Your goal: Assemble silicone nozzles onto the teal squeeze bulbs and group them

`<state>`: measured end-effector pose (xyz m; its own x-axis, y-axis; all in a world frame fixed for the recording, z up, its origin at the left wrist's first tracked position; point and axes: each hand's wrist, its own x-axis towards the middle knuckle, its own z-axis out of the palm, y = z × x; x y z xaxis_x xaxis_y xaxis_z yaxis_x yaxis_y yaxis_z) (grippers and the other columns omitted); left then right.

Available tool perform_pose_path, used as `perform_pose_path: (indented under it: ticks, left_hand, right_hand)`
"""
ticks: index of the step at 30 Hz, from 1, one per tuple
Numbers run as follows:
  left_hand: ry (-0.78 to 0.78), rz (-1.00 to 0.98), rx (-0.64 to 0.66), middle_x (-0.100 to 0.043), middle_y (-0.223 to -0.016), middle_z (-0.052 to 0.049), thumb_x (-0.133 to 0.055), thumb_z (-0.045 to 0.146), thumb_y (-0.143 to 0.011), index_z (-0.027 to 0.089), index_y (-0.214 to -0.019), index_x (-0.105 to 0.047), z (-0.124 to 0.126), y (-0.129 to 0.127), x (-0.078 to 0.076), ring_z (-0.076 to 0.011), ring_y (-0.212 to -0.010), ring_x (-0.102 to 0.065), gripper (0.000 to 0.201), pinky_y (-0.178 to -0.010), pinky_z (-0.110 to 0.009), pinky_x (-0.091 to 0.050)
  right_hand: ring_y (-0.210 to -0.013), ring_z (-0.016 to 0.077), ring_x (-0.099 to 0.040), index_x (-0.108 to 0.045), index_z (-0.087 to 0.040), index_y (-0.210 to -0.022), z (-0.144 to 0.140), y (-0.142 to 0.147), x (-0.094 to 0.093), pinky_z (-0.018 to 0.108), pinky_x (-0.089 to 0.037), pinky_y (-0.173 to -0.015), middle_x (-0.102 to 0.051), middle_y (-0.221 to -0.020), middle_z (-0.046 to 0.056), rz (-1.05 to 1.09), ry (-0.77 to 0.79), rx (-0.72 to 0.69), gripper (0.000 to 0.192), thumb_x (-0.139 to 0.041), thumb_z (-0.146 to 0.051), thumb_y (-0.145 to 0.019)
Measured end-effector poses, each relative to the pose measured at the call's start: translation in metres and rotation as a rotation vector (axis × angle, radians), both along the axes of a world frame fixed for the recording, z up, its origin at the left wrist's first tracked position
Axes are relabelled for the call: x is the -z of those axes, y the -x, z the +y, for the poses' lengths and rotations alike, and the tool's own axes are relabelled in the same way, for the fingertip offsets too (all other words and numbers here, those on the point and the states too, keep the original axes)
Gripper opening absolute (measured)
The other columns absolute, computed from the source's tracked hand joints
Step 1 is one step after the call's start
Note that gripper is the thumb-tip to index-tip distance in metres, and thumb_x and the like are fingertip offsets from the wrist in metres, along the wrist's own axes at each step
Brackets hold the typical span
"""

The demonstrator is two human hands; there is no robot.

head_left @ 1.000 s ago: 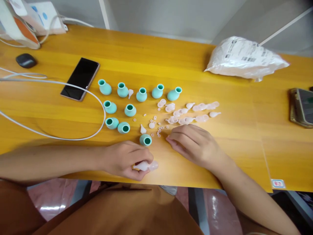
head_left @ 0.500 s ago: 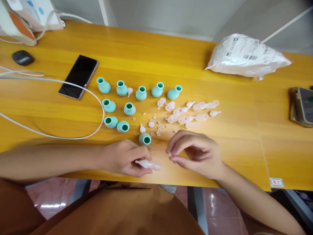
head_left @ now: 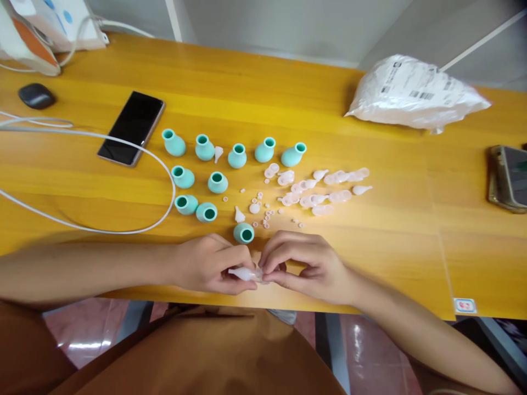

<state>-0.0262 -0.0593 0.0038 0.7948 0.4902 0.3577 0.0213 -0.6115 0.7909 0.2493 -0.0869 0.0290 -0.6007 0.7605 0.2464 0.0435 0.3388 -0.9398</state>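
Currently gripping translucent pale-pink silicone nozzle tip (head_left: 246, 272) with both hands: left hand (head_left: 209, 264) pinching its narrow end, right hand (head_left: 307, 267) fingertips pinching its wide end, just above yellow wooden worktop (head_left: 411, 219).

Showing up teal: the bulbs (head_left: 218, 181). Looking translucent pinkish-white: the small nozzle pieces (head_left: 325, 186). Glowing honey-yellow with wood grain: the table (head_left: 255, 104). Reading glossy black: the phone (head_left: 132, 128). Trailing white: the cable (head_left: 135, 151).

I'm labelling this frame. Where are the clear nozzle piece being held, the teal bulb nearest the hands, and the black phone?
clear nozzle piece (head_left: 241, 272), head view, tapered body.
teal bulb (head_left: 244, 233), head view, rim.
black phone (head_left: 132, 128), head view, screen centre.
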Motion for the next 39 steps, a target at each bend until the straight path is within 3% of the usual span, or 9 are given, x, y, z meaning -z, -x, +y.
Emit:
perform_pose_path:
  ticks: [11,23,28,34,39]
  left_hand:
    - [-0.004,-0.007,0.001,-0.080,-0.080,0.003,-0.073,0.038,-0.113,0.022,-0.110,-0.066,0.000,-0.001,-0.001,-0.0106,-0.058,-0.067,0.018,-0.058,-0.022,-0.050]
    - [-0.003,-0.040,-0.015,-0.077,-0.076,0.005,-0.069,0.041,-0.115,0.023,-0.111,-0.065,-0.001,0.000,-0.002,-0.0096,-0.054,-0.064,0.019,-0.054,-0.022,-0.044]
    - [-0.003,-0.040,-0.063,-0.077,-0.074,0.005,-0.068,0.044,-0.115,0.023,-0.110,-0.065,-0.003,0.000,0.003,-0.0095,-0.053,-0.063,0.022,-0.054,-0.022,-0.043]
    - [-0.047,-0.049,-0.101,-0.076,-0.073,0.005,-0.071,0.046,-0.114,0.023,-0.111,-0.065,-0.004,0.000,0.007,-0.0100,-0.054,-0.064,0.024,-0.054,-0.022,-0.044]
    - [-0.015,-0.073,-0.088,-0.076,-0.073,0.005,-0.073,0.042,-0.113,0.022,-0.110,-0.065,-0.002,-0.002,0.001,-0.0090,-0.052,-0.063,0.021,-0.052,-0.021,-0.043]
  right_hand:
    - [-0.104,0.0178,-0.080,-0.080,-0.020,-0.120,-0.001,-0.005,0.002,0.030,-0.068,-0.090,-0.080,-0.113,0.009,-0.043,-0.063,-0.033,0.021,-0.083,-0.012,-0.102]
    - [-0.106,0.0190,-0.082,-0.079,-0.016,-0.127,0.001,-0.006,0.002,0.030,-0.070,-0.093,-0.080,-0.117,0.012,-0.024,-0.155,-0.065,0.027,-0.081,-0.009,-0.102]
    - [-0.103,0.0183,-0.081,-0.077,-0.016,-0.130,0.003,-0.008,0.001,0.029,-0.069,-0.088,-0.081,-0.115,0.012,-0.018,-0.248,-0.026,0.026,-0.079,-0.013,-0.104]
    - [-0.077,0.0114,-0.071,-0.068,-0.015,-0.144,0.001,-0.009,0.003,0.027,-0.064,-0.076,-0.081,-0.110,0.009,-0.034,-0.247,0.046,0.039,-0.078,-0.020,-0.107]
    - [-0.087,0.0143,-0.075,-0.071,-0.013,-0.139,0.003,-0.010,0.004,0.027,-0.065,-0.079,-0.078,-0.108,0.010,-0.077,-0.353,0.028,0.030,-0.073,-0.022,-0.110]
